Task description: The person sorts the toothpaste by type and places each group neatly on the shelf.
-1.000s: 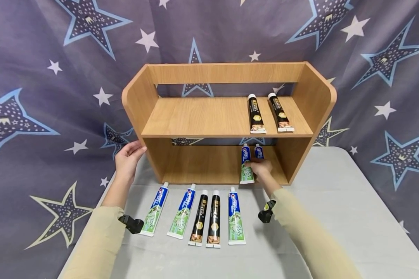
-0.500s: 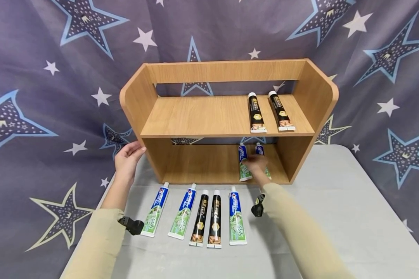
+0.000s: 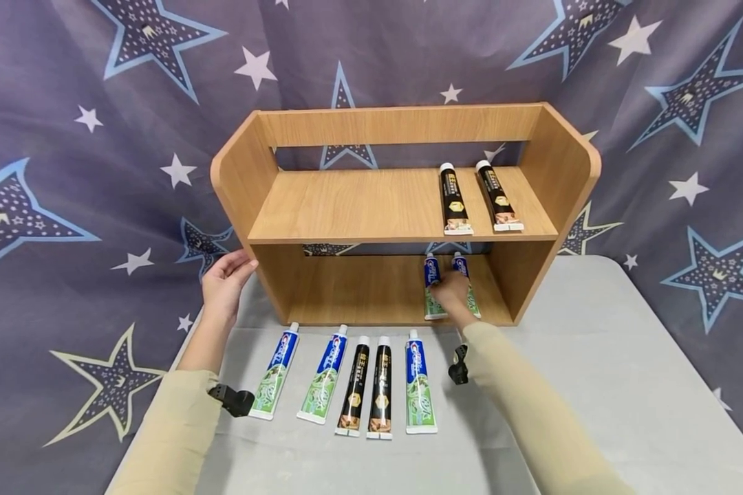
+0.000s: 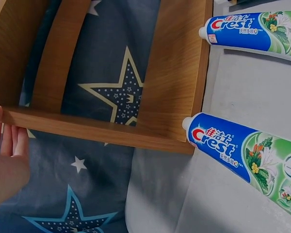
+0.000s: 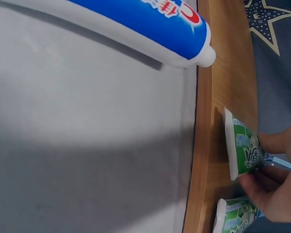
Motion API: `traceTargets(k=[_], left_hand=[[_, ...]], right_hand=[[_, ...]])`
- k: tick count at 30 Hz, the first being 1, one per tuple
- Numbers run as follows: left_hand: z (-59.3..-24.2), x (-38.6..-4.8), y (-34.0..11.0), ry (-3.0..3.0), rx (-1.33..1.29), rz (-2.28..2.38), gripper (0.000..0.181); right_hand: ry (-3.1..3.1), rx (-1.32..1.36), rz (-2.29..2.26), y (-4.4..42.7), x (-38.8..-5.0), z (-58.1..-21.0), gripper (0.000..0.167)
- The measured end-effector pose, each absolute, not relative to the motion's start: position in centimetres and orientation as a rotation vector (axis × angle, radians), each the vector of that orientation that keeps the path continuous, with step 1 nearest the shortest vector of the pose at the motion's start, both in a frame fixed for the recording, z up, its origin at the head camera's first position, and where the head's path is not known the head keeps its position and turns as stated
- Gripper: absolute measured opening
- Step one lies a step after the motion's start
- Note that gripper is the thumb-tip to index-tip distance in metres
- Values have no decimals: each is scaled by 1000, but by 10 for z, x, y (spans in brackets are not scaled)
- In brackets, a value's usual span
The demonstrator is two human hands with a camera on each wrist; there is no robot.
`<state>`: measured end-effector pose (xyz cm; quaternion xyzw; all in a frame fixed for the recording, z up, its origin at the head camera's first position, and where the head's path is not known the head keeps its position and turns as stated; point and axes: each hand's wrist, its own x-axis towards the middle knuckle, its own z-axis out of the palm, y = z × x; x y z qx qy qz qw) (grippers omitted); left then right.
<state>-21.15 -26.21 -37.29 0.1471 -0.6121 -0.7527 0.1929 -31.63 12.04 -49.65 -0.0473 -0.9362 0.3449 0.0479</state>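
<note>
Wooden shelf (image 3: 347, 292), white-ended blue-and-green tube (image 5: 245, 148) between fingers (image 5: 275, 141)

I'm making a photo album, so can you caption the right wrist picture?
A right hand pinches a green-ended tube at a wooden shelf, beside a second tube.

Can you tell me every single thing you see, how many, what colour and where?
Shelf: 1, brown wood, on the table
Green-and-blue toothpaste tubes: 5, three on the table, two on the lower board
Black toothpaste tubes: 4, two on the upper board, two on the table
Table: 1, pale grey, under everything
Starry cloth: count unclear, purple-grey, behind
Wrist gadgets: 2, black, one per wrist
Sleeves: 2, cream, on the arms
Left hand: 1, bare, gripping the shelf's left edge
Right hand: 1, bare, pinching a lower-board tube
</note>
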Motion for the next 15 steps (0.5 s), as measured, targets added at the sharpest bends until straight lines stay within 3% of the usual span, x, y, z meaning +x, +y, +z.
traceTargets(k=[8, 15], left_hand=[[-375, -211, -261, -1724, 408, -2094, 23], [-374, -212, -262, -1692, 394, -2125, 25]], right_hand=[[-2864, -70, 957, 118, -295, -473, 18], [-2827, -16, 1066, 127, -283, -466, 32]])
